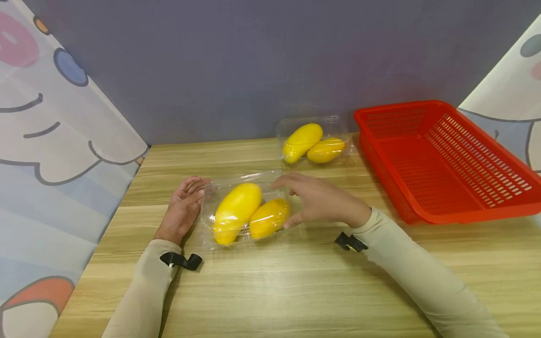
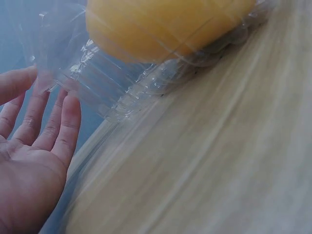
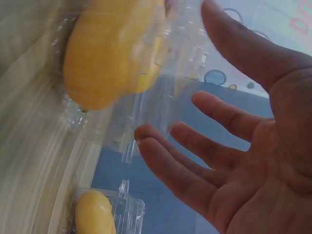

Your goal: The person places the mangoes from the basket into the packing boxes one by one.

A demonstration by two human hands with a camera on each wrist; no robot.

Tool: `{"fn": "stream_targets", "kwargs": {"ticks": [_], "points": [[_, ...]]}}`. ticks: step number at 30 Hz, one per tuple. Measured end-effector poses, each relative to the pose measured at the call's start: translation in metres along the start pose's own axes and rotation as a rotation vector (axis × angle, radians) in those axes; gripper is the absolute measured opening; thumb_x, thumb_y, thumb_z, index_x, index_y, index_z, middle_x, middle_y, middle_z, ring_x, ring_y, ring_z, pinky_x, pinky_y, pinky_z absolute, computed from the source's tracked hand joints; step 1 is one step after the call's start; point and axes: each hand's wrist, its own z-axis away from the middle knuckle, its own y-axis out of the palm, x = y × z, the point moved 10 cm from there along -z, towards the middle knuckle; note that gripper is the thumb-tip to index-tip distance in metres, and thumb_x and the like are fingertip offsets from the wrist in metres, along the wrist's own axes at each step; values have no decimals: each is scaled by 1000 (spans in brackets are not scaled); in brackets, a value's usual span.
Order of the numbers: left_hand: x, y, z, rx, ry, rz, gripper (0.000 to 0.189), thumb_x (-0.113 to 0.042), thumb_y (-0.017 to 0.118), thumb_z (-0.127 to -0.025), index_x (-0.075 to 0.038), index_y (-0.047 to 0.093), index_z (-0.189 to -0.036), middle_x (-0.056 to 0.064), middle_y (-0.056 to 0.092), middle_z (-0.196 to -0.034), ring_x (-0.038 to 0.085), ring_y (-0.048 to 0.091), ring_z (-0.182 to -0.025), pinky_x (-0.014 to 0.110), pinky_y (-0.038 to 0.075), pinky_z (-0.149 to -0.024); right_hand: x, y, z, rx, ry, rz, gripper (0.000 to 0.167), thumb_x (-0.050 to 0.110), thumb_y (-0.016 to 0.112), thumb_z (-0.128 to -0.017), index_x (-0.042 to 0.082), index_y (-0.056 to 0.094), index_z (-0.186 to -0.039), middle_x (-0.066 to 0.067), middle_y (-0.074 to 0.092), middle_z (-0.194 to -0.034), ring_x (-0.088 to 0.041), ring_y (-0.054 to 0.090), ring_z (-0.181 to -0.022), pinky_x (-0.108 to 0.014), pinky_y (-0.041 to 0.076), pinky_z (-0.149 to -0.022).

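A clear plastic clamshell box (image 1: 270, 188) with two yellow mangoes, one larger (image 1: 237, 206) and one smaller (image 1: 270, 218), lies on the table between the hands. At its left edge, my left hand (image 1: 181, 209) pinches the thin plastic rim between thumb and fingertips; the left wrist view shows some fingertips through the plastic. My right hand (image 1: 317, 199) arches at the box's right side, fingers spread and loosely bent. In the right wrist view its fingertips (image 3: 146, 134) are close to the plastic; whether they touch it I cannot tell.
Behind, against the grey wall, stands a second clear box (image 1: 334, 123) with two yellow mangoes (image 1: 303, 141). A red slotted plastic basket (image 1: 401, 188) occupies the right side of the wooden table (image 1: 274, 291). Cartoon-printed panels (image 1: 55, 141) flank the table.
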Motion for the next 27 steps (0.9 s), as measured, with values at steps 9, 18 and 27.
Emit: {"fn": "stream_targets", "kwargs": {"ticks": [9, 18, 27], "points": [[2, 1, 1, 9, -12, -40, 37, 14, 41, -99, -10, 62, -120, 6, 65, -125, 15, 63, -114, 23, 55, -94, 5, 3, 3, 1, -28, 109, 78, 40, 89, -71, 24, 54, -139, -2, 43, -154, -25, 43, -142, -49, 42, -113], [-7, -3, 39, -70, -2, -218, 37, 6, 42, -101, -10, 50, -134, 1, 58, -120, 10, 59, -101, 20, 51, -80, 7, 5, 8, 3, -52, 85, 71, 38, 86, -75, 23, 55, -137, -2, 42, -155, -25, 45, -140, -49, 43, -113], [-2, 23, 68, 115, -150, -458, 21, -6, 38, -106, -13, 49, -122, -9, 63, -86, 5, 56, -70, 22, 46, -58, 2, 5, 13, -6, -41, 29, 71, 42, 84, -77, 21, 56, -138, -3, 40, -157, -26, 43, -142, -50, 42, -113]]}}
